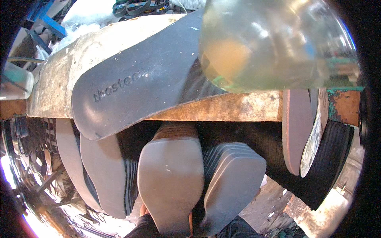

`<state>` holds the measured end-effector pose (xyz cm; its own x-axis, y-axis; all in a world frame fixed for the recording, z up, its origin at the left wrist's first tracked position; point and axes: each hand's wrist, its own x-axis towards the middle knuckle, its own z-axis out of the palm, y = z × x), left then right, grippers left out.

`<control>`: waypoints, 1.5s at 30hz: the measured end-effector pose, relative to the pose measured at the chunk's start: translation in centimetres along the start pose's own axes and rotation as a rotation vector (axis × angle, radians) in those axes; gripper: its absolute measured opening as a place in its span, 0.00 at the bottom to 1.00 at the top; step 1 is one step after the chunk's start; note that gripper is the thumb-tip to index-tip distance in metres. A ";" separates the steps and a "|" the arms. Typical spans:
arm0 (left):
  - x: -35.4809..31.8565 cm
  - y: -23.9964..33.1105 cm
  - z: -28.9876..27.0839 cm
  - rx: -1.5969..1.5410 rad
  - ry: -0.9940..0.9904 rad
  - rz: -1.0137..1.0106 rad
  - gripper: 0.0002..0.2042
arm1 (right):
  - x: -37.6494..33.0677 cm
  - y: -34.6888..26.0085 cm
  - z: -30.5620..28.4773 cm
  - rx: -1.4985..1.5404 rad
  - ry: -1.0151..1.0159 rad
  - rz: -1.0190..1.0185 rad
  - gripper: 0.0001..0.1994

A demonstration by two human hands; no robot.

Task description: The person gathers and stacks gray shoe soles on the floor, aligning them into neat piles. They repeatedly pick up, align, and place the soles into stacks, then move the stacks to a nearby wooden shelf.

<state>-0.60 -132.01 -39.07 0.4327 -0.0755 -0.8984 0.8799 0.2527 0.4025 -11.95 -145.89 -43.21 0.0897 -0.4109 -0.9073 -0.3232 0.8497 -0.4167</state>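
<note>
Two stacks of grey shoe soles stand up before me, under the bench edge. The middle stack (170,170) shows a broad flat face. Its neighbour on the right, a fanned stack (238,178), leans with several layered edges showing. Fingers of my left hand (143,210) curl at the lower left edge of the middle stack; the rest of that hand is hidden behind it. My right hand (258,194) shows only as a sliver of skin at the right stack's edge, gripping it. On the bench lies a large dark grey sole (131,85) with raised lettering.
A worn wooden bench (238,107) crosses the view. A blurred see-through plastic container (278,51) blocks the upper right. More grey soles (103,170) hang at the left, and brownish soles (297,131) at the right. A clear cup (16,81) stands far left; black belts (141,7) lie behind.
</note>
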 end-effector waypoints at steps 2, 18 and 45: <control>0.0 0.0 0.4 -0.013 -0.013 0.015 0.21 | -0.3 -0.1 0.2 0.013 0.002 -0.009 0.25; -0.5 0.9 3.6 -0.215 -0.297 0.199 0.21 | -2.9 -2.7 4.2 0.352 -0.177 -0.181 0.25; -12.0 12.8 11.2 -0.649 -0.207 -0.137 0.24 | -18.2 -13.2 10.5 0.974 -0.385 0.026 0.37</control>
<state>7.67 -138.64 -21.20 0.4117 -0.3144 -0.8554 0.6620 0.7483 0.0436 0.54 -146.20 -21.81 0.4429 -0.4012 -0.8018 0.5536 0.8258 -0.1074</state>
